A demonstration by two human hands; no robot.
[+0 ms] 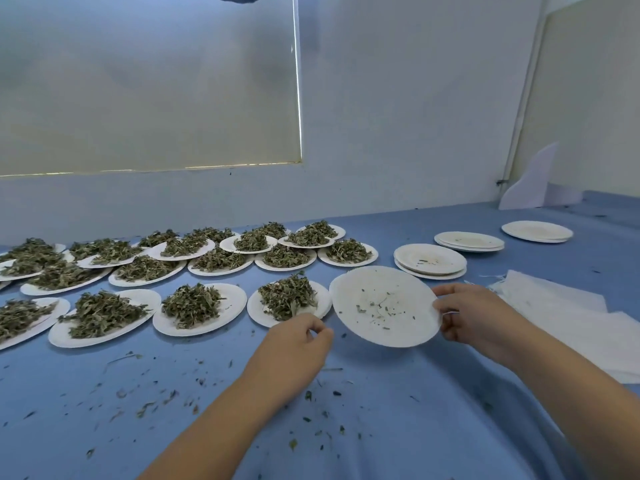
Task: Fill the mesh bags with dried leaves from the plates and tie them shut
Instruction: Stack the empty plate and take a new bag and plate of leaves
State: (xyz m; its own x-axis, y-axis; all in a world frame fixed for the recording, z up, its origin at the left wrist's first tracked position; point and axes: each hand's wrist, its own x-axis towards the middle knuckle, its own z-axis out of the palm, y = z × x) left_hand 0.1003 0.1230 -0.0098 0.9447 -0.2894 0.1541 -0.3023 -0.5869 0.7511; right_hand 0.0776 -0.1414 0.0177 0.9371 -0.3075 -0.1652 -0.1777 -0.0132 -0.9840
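The right hand (474, 317) has its grip pinched on the right rim of the nearly emptied plate (384, 306), which is tilted. The stack of empties (429, 261) lies just beyond. The left hand (301, 337) is curled, its contents unclear, beside the next leaf plate (287, 303).

A blue cloth (52, 368) (creased in front) covers the table below a pale blind (149, 81).

Pale wall (398, 116) behind blue-covered table (415, 427); window blind (149, 91) drawn, daylight leaking along edges; white pipe (524, 98) near far right corner.
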